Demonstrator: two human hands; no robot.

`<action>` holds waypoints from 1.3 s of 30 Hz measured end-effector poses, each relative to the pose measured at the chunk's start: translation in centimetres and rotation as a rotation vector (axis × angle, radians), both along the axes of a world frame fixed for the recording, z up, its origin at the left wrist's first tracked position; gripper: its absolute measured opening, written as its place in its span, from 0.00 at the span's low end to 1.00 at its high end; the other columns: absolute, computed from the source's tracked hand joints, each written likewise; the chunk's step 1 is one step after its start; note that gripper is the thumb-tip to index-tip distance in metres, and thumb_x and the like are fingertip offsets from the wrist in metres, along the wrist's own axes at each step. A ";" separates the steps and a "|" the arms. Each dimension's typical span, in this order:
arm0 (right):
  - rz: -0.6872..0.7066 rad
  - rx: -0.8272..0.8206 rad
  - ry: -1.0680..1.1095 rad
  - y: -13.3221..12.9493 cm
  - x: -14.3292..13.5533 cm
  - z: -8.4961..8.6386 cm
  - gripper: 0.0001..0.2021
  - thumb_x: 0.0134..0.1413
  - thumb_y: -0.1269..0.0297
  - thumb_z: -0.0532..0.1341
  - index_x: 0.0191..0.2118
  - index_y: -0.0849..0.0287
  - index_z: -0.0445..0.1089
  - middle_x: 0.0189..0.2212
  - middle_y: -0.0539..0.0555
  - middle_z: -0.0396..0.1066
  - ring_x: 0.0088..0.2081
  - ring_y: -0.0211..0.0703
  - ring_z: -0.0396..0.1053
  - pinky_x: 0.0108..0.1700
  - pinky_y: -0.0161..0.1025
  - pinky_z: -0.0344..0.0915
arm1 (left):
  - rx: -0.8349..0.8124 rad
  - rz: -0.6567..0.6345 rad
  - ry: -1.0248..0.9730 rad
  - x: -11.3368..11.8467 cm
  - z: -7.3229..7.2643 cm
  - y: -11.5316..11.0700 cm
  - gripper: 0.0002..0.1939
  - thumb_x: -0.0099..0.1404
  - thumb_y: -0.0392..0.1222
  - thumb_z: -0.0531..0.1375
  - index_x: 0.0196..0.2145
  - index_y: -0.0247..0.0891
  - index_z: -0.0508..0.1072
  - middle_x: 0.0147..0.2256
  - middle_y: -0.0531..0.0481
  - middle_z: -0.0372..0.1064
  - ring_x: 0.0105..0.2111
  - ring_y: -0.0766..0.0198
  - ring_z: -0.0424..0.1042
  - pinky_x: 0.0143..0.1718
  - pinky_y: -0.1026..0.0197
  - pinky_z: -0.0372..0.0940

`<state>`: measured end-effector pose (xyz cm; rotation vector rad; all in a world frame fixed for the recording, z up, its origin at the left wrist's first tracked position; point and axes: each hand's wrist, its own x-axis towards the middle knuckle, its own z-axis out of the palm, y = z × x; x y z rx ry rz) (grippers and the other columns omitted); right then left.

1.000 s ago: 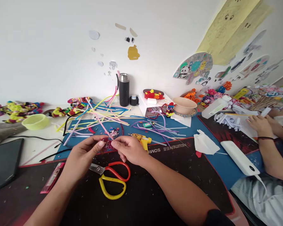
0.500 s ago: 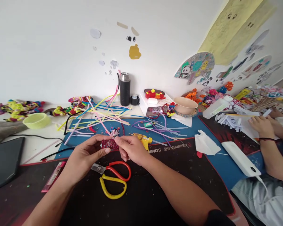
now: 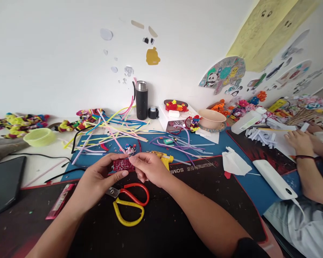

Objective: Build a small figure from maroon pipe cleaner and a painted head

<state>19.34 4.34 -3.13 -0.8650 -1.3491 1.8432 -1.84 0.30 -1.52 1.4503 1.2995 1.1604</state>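
Observation:
A dark red, sparkly flat piece (image 3: 123, 165) is held between the thumb and fingers of my left hand (image 3: 101, 177). My right hand (image 3: 150, 169) pinches at the right end of that piece, its fingers curled. Just above the fingertips is a small doll-like head (image 3: 130, 149) in white, blue and red. Whatever is between the right fingertips is too small to make out. Scissors (image 3: 130, 204) with one red and one yellow handle lie below my hands on the black mat (image 3: 172, 222). A yellow glue gun (image 3: 165, 159) rests behind my right hand.
Colourful pipe cleaners (image 3: 115, 132) spread behind my hands, near a black bottle (image 3: 141, 102). A beige bowl (image 3: 212, 119), white tissue (image 3: 235, 162) and white power bank (image 3: 275, 180) are to the right. Another person's hand (image 3: 301, 143) is at far right. A tablet (image 3: 6, 184) lies left.
The view has shifted slightly. My left thumb has slid a little to the right along the red piece, and both hands keep their hold.

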 end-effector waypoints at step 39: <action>0.012 -0.127 0.045 -0.3 -0.2 1.2 0.34 0.49 0.27 0.77 0.37 0.54 0.69 0.17 0.39 0.63 0.17 0.34 0.60 0.20 0.34 0.51 | 0.069 0.081 0.080 0.8 -1.5 -0.1 0.25 0.59 0.65 0.78 0.47 0.48 0.85 0.47 0.44 0.87 0.50 0.42 0.84 0.56 0.44 0.78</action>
